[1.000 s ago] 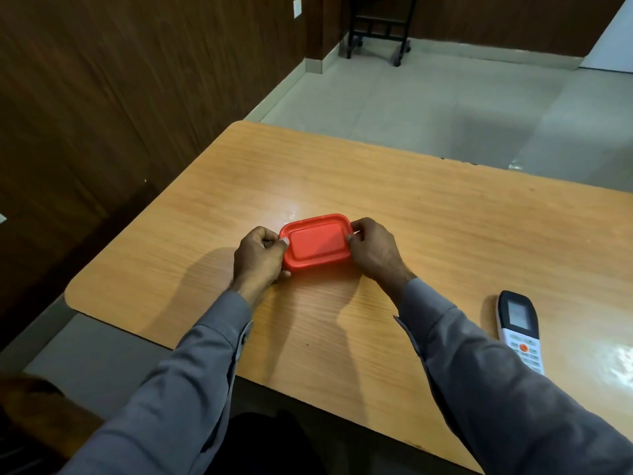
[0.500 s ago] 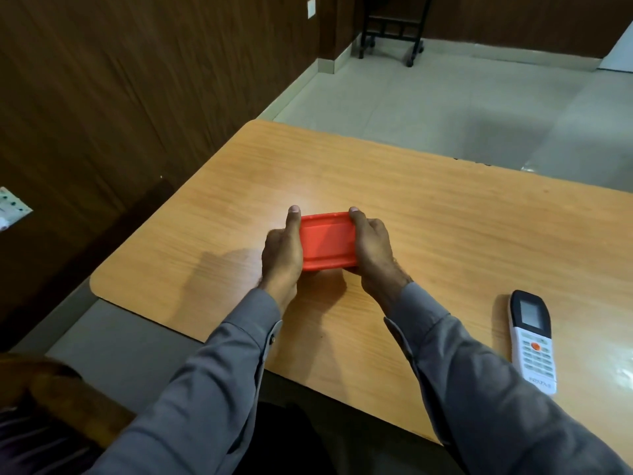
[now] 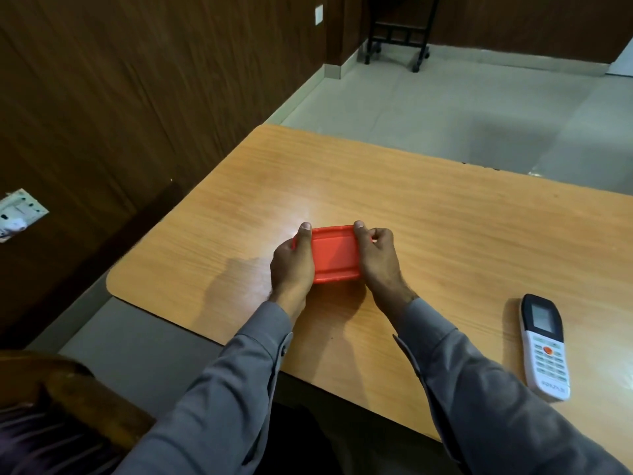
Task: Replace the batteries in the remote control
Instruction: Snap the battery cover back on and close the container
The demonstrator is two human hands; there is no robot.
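A small red plastic box [image 3: 335, 254] with its lid on is held between both hands over the wooden table [image 3: 428, 214]. My left hand [image 3: 292, 264] grips its left side, thumb along the top edge. My right hand [image 3: 378, 258] grips its right side, fingers curled at the far corner. What the box holds is hidden. The remote control [image 3: 544, 346], white with a black top and a small screen, lies face up on the table to the right, well apart from both hands.
A dark wood-panelled wall [image 3: 120, 97] runs along the left with a white switch plate [image 3: 19, 214]. A brown chair arm [image 3: 78, 395] sits at the lower left. A black wheeled stand [image 3: 397, 32] stands on the tiled floor beyond the table.
The box has been turned from lying wide across to lying lengthwise between my hands, and both hands have shifted their grip to its long sides. The remote has stayed where it was.
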